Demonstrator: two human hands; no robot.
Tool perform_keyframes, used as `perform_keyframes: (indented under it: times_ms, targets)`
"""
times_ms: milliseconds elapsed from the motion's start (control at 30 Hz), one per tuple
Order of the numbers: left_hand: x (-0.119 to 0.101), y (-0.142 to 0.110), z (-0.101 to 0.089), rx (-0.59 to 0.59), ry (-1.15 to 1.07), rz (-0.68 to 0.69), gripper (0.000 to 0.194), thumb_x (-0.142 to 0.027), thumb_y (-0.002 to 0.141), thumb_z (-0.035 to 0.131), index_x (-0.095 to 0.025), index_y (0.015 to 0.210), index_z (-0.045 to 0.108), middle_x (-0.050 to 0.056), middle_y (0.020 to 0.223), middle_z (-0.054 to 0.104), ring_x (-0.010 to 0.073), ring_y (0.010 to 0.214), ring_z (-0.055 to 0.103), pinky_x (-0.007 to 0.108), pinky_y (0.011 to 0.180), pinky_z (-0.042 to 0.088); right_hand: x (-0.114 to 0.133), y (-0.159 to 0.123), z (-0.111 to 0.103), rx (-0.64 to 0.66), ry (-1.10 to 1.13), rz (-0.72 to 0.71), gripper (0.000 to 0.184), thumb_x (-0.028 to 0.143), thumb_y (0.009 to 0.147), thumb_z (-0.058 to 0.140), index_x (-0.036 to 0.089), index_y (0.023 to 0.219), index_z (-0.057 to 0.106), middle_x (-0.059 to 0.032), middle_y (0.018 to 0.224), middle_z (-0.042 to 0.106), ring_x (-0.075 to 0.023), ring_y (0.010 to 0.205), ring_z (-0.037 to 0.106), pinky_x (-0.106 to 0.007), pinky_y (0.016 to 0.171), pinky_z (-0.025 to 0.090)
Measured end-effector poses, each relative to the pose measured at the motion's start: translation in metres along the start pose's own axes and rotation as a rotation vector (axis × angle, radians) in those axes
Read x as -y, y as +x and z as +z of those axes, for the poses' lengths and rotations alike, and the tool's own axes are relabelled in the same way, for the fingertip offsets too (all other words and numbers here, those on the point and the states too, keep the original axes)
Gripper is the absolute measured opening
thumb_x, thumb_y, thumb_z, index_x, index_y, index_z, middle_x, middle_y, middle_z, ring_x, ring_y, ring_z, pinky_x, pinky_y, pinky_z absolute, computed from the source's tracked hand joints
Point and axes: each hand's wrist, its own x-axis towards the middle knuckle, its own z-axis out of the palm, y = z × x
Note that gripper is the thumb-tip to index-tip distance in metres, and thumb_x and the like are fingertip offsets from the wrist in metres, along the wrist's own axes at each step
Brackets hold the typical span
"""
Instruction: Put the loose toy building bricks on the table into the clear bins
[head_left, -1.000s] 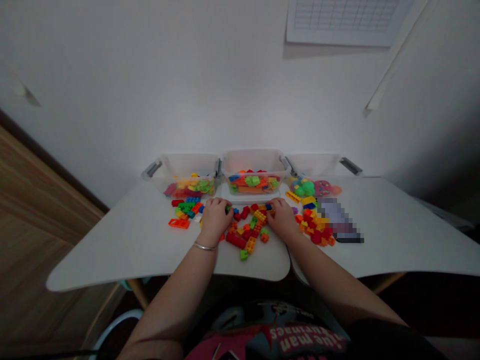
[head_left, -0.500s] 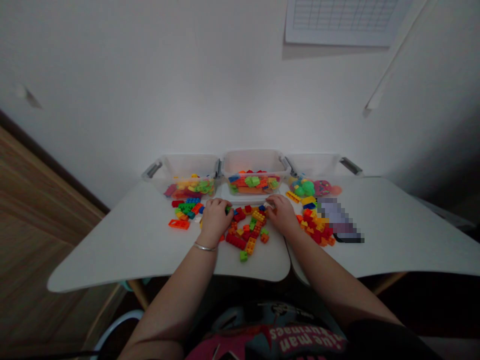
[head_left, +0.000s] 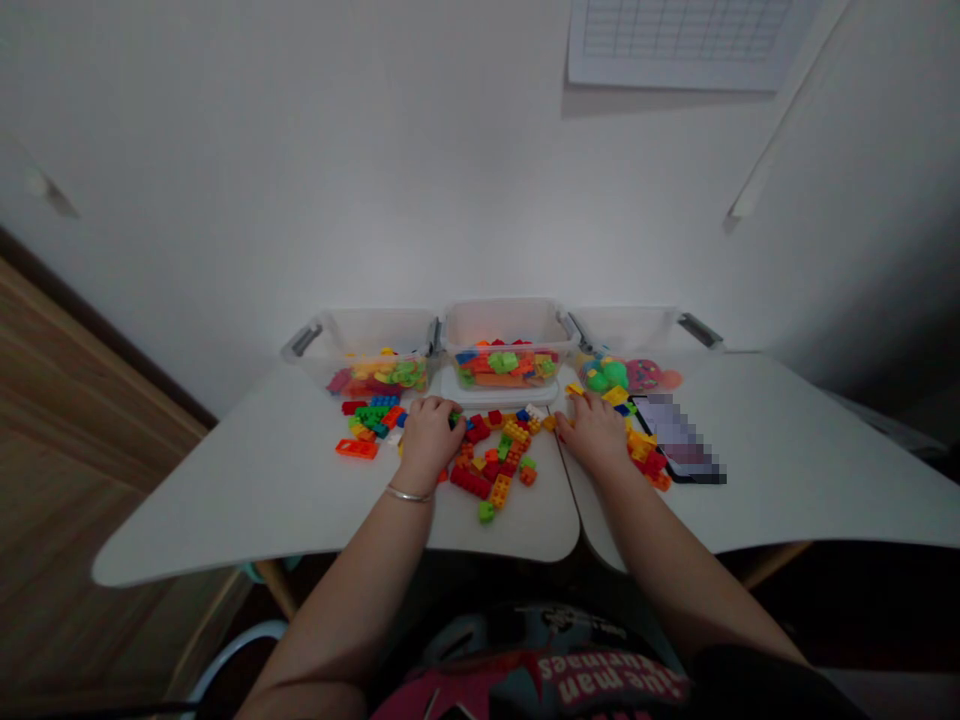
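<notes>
Right hand (head_left: 592,435) has shifted outward to the yellow plastic bricks (head_left: 616,396) near the phone (head_left: 675,437), spread; left hand (head_left: 429,438) sits curled by a green brick (head_left: 454,418) on the surface (head_left: 225,500), any pinch hidden.

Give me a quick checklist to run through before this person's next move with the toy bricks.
Left hand holding a brick: cannot tell, its fingers cover what lies beneath.
Right hand holding a brick: cannot tell.
Middle bin open and within reach: ok, no lid shows.
Loose bricks back from the front edge of the table: ok.
Phone apart from the bricks: not ok, red bricks lie against it.
</notes>
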Motion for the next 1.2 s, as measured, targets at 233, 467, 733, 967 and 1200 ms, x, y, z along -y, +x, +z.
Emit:
perform_keyframes:
  times_ms: [233, 467, 733, 967, 1200]
  targets:
    - [0.000, 0.001, 0.000, 0.009, 0.001, 0.001, 0.024, -0.032, 0.087, 0.054, -0.020, 0.099, 0.072, 0.009, 0.103, 0.068, 0.0282, 0.104, 0.055, 0.040, 0.093, 0.044, 0.004, -0.003, 0.000, -0.036, 0.059, -0.057, 0.038, 0.034, 0.090, 0.052, 0.014, 0.120, 0.063, -0.0152, 0.119, 0.062, -0.0304, 0.113, 0.053, -0.038, 0.093, 0.040]
    - [-0.001, 0.001, 0.000, 0.005, 0.009, -0.005, 0.024, -0.031, 0.087, 0.054, -0.020, 0.098, 0.072, 0.009, 0.103, 0.068, 0.0280, 0.104, 0.055, 0.040, 0.094, 0.044, 0.009, -0.006, 0.001, -0.057, 0.183, -0.129, 0.025, 0.029, 0.090, 0.050, 0.018, 0.104, 0.068, -0.0110, 0.108, 0.065, -0.0254, 0.102, 0.057, -0.035, 0.090, 0.042]
    - [-0.001, 0.001, 0.001, 0.003, 0.014, -0.001, 0.025, -0.032, 0.087, 0.054, -0.019, 0.099, 0.072, 0.009, 0.103, 0.069, 0.0283, 0.105, 0.055, 0.040, 0.094, 0.044, 0.007, 0.001, 0.016, -0.061, 0.277, -0.144, 0.032, 0.026, 0.086, 0.053, 0.013, 0.114, 0.065, -0.0148, 0.119, 0.061, -0.0276, 0.113, 0.052, -0.038, 0.102, 0.037]
    - [-0.001, 0.002, 0.001, -0.007, 0.009, -0.001, 0.025, -0.033, 0.087, 0.054, -0.020, 0.098, 0.072, 0.008, 0.102, 0.068, 0.0278, 0.105, 0.055, 0.039, 0.096, 0.043, 0.021, 0.006, 0.020, -0.089, 0.367, -0.097, 0.023, 0.024, 0.083, 0.056, 0.017, 0.101, 0.068, -0.0132, 0.112, 0.060, -0.0279, 0.110, 0.050, -0.039, 0.098, 0.039]
    - [-0.001, 0.002, 0.000, 0.008, 0.007, -0.002, 0.026, -0.032, 0.087, 0.052, -0.020, 0.099, 0.072, 0.009, 0.104, 0.068, 0.0273, 0.106, 0.055, 0.040, 0.097, 0.043, 0.027, 0.009, 0.019, -0.124, 0.477, 0.025, 0.018, 0.023, 0.080, 0.058, 0.019, 0.095, 0.068, -0.0110, 0.106, 0.060, -0.0263, 0.106, 0.052, -0.039, 0.097, 0.040]
